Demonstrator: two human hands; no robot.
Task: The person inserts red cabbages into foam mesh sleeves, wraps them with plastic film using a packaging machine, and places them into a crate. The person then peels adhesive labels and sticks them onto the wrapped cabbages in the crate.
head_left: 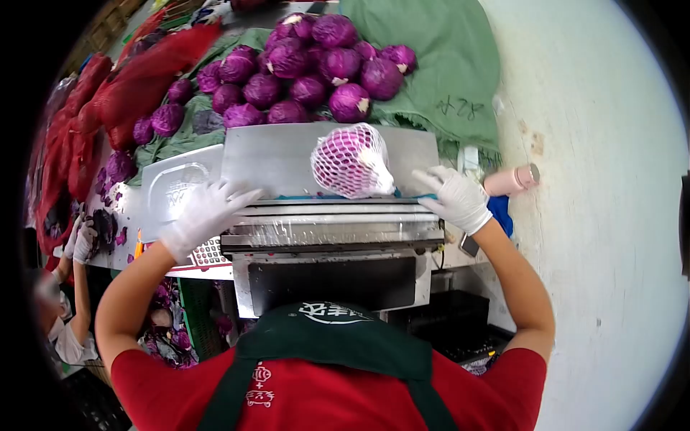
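A purple cabbage (350,161) in a white foam net lies on the metal plate (269,154) of a film-wrapping machine. In front of it, a roll of clear film (338,233) runs across the machine. My left hand (205,215), in a white glove, is at the left end of the film bar, its fingers stretched toward the plate's front edge. At the opposite end is my gloved right hand (458,199), fingers extended and apart beside the blue strip (420,196). Whether either hand touches clear film cannot be made out.
Purple cabbages (309,90) are heaped behind the plate on green sacking (438,65). A clear tray (172,187) and a keypad (208,251) are at left, a pink bottle (512,179) at right. Red net bags (136,90) and a co-worker's gloved hands (80,241) are farther left.
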